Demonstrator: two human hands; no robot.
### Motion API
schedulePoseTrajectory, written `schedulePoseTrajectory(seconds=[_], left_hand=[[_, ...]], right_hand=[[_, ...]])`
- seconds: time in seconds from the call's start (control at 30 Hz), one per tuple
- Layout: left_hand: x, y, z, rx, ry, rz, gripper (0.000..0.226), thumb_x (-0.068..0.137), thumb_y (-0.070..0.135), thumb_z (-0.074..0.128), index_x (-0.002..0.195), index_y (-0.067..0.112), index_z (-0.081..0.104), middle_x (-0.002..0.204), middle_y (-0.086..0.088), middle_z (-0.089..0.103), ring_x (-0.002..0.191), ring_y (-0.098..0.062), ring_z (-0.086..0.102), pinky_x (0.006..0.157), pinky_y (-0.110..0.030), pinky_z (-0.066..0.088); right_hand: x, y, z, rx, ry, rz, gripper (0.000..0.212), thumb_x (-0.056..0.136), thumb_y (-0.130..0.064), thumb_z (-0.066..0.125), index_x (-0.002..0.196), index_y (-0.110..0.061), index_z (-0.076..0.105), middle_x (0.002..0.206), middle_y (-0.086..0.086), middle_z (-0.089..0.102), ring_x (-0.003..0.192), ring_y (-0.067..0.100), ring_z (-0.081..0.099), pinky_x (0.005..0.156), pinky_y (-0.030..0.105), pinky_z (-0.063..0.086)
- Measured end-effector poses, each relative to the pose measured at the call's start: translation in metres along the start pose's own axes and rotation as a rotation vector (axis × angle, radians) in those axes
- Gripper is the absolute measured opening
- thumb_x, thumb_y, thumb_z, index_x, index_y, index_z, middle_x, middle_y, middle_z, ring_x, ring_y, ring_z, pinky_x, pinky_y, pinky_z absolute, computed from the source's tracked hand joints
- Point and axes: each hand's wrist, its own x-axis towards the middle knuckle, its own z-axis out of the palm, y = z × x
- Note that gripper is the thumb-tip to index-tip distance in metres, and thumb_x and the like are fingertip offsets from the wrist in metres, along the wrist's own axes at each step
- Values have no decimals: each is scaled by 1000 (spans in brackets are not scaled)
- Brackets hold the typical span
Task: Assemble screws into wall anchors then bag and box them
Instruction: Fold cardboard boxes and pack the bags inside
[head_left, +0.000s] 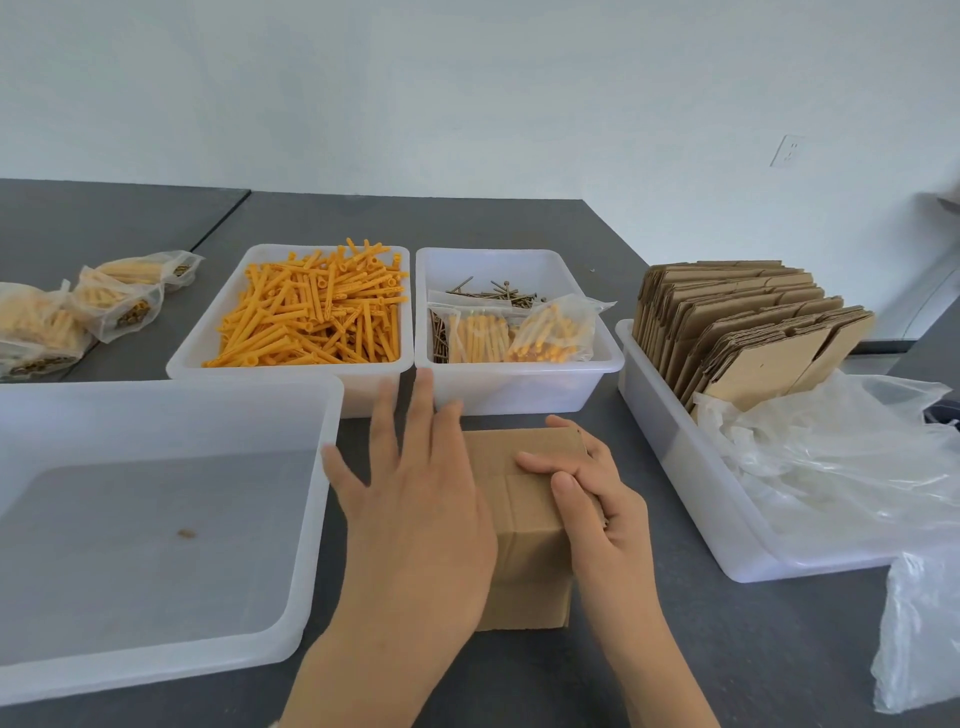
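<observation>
Your left hand (415, 499) lies flat w/ fingers straight & spread, palm down over the left side of the box (524, 525), fingertips reaching toward the 2 rear bins. Your right hand (597, 504) sits on the box's right top edge, fingers curled over it & gripping. Box is closed cardboard, standing on the worktop (675, 665) centre front, btwn the big bin (291, 519) at left & the long bin (670, 447) at right. Big bin holds only a small brown speck. Behind the box, anchor bin (363, 384) is heaped w/ loose orange anchors (311, 312); touching it on the right, screw bin (519, 389) has loose screws (493, 293) at the back & 2 filled bags (519, 332) of anchors in front. Long bin carries flat cartons (748, 327) stacked on edge, leaning back, w/ crumpled clear plastic (831, 467) in its near end, spilling over the side onto the worktop. Far left, 3 more filled packs (104, 301) lie on the worktop, well apart from the box. White wall (467, 93) behind, w/ an outlet (787, 150) at right.
</observation>
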Motion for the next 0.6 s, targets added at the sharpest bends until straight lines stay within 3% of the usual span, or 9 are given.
schedulePoseTrajectory(seconds=[0.1, 0.27, 0.37, 0.43, 0.6], left_hand=[[9, 7, -2, 261, -83, 141, 65, 103, 28, 29, 155, 27, -10, 160, 3, -32, 144, -27, -37, 106, -75, -12], [11, 7, -3, 311, -166, 339, 59, 102, 45, 6, 151, 32, -25, 162, 8, -26, 147, -22, -31, 103, -70, -25], [10, 6, -7, 317, -219, 359, 61, 93, 56, -9, 143, 34, -37, 160, 9, -32, 147, -22, -31, 107, -69, -24], [10, 5, -9, 306, -257, 368, 67, 79, 62, -17, 136, 36, -43, 159, 10, -32, 148, -21, -28, 109, -68, -22], [12, -1, -8, 263, -307, 436, 79, 76, 79, -10, 141, 43, -37, 164, 9, -13, 152, -24, -3, 119, -63, -3]], right_hand=[[0, 1, 2, -17, 9, 2, 30, 88, -44, 51, 95, -33, 77, 127, 3, 64, 134, 6, 44, 101, 15, 36], [-2, 3, 2, -51, 21, 26, 26, 90, -48, 46, 89, -30, 64, 116, -11, 63, 126, 12, 51, 100, 32, 40], [-3, 5, 1, -65, 16, 42, 23, 91, -50, 45, 88, -31, 58, 116, -16, 61, 120, 3, 52, 95, 28, 42], [-4, 7, 1, -84, 25, 63, 25, 89, -54, 44, 87, -33, 56, 106, -18, 58, 104, -1, 53, 87, 24, 42], [-5, 6, 2, -60, 61, -3, 22, 93, -53, 42, 89, -34, 52, 88, -19, 55, 87, 0, 55, 76, 10, 44]])
